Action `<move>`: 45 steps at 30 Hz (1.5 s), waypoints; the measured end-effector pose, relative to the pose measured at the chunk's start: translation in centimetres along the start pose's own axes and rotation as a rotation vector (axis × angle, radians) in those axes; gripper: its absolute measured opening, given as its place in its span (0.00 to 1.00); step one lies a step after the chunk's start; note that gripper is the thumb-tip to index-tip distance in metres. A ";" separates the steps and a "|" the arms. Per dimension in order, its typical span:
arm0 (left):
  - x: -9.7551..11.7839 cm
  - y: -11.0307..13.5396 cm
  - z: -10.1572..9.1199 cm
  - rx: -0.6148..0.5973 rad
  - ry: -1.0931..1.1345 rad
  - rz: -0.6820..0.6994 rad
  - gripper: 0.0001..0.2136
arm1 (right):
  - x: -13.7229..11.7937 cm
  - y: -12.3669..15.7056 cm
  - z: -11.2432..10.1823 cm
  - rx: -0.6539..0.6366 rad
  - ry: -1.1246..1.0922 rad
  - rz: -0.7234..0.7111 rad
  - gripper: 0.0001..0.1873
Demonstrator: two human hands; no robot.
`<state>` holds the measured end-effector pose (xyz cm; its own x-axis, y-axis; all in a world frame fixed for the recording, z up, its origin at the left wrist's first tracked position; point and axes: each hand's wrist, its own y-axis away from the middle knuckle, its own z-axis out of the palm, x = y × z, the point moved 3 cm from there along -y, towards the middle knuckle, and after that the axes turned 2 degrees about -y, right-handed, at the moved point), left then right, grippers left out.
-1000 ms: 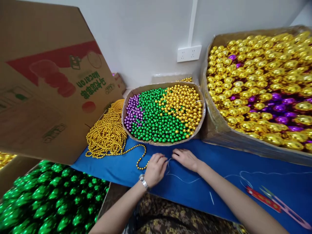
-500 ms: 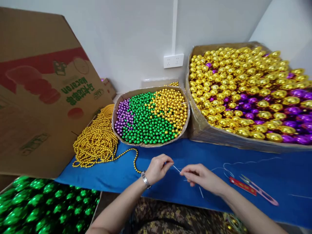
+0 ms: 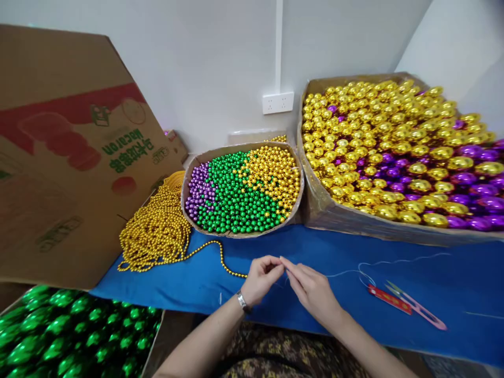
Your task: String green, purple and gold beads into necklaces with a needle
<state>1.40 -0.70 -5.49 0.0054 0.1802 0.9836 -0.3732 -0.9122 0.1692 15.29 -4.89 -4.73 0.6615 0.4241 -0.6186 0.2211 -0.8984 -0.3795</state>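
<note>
My left hand (image 3: 260,281), with a metal watch band (image 3: 242,301) at its wrist, pinches at its fingertips over the blue cloth. My right hand (image 3: 311,283) is closed too, its fingertips meeting those of the left. Thin white thread (image 3: 340,273) trails to the right from my right hand; the part between the fingertips is mostly hidden. A strand of gold beads (image 3: 232,272) runs from a gold heap (image 3: 155,231) to beside my left hand, where its end is hidden. To the right lie a red tag with gold marks (image 3: 389,299) and pink-handled thread snips (image 3: 425,311).
An open box (image 3: 240,234) of small purple, green and gold beads stands behind my hands. Right of it is a larger box (image 3: 354,219) of gold and purple beads. A tall carton (image 3: 79,210) leans at left, above large green beads (image 3: 59,333). Blue cloth (image 3: 283,320) covers the table.
My right hand has moved left and up to meet my left hand, which shifted slightly right. The short white thread stretched between them is now hidden by the fingers.
</note>
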 end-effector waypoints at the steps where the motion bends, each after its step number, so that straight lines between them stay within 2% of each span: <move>1: -0.1 0.0 0.1 -0.015 0.044 -0.016 0.14 | 0.1 0.0 0.1 -0.013 0.012 -0.005 0.19; 4: -0.7 -0.2 0.0 -0.005 0.078 -0.040 0.15 | 0.0 -0.3 0.2 -0.051 0.006 -0.014 0.18; 8: -1.5 -0.4 -0.4 0.047 -0.016 -0.040 0.15 | -0.5 -0.6 0.3 -0.079 -0.001 -0.011 0.14; 15: -1.0 -0.4 -0.8 0.020 0.065 -0.113 0.18 | -0.4 0.2 -0.5 -0.030 0.092 -0.034 0.12; 18: -0.4 -0.3 -1.1 -0.037 0.003 -0.085 0.18 | 0.0 0.1 -1.5 -0.029 0.186 -0.070 0.13; 21: 0.0 -0.2 -0.9 -0.172 -0.029 -0.073 0.17 | 0.2 -0.6 -2.0 -0.036 0.266 -0.099 0.12; 23: 0.1 -0.1 -0.6 -0.279 -0.019 -0.114 0.16 | 0.2 -1.2 -1.9 -0.049 0.293 -0.133 0.12; 25: -0.1 0.0 -0.2 -0.328 0.008 -0.180 0.16 | 0.2 -1.5 -1.7 -0.056 0.299 -0.168 0.11; 27: -0.2 0.0 0.0 -0.288 0.049 -0.218 0.16 | 0.1 -1.5 -1.5 -0.026 0.303 -0.174 0.11; 29: -0.4 0.0 0.0 -0.192 0.084 -0.213 0.17 | -0.1 -1.1 -1.6 0.046 0.288 -0.148 0.13; 33: -0.5 0.1 0.1 -0.060 0.034 -0.131 0.16 | -0.7 0.3 -1.4 0.116 0.226 -0.095 0.13; 37: -0.1 0.2 0.3 -0.096 -0.100 0.005 0.14 | -0.8 0.9 -1.0 0.126 0.205 -0.048 0.12; 40: 0.5 0.3 0.3 -0.131 -0.296 0.131 0.12 | -0.7 0.7 -1.1 0.124 0.154 -0.008 0.12; 45: 1.3 0.8 0.6 -0.086 -0.629 0.337 0.12 | -0.7 0.5 -1.2 0.113 -0.029 0.111 0.12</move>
<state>1.66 -1.41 -4.02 0.4010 -0.3762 0.8353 -0.5204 -0.8439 -0.1302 15.79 -5.77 -3.69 0.6558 0.3271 -0.6804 0.0640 -0.9221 -0.3816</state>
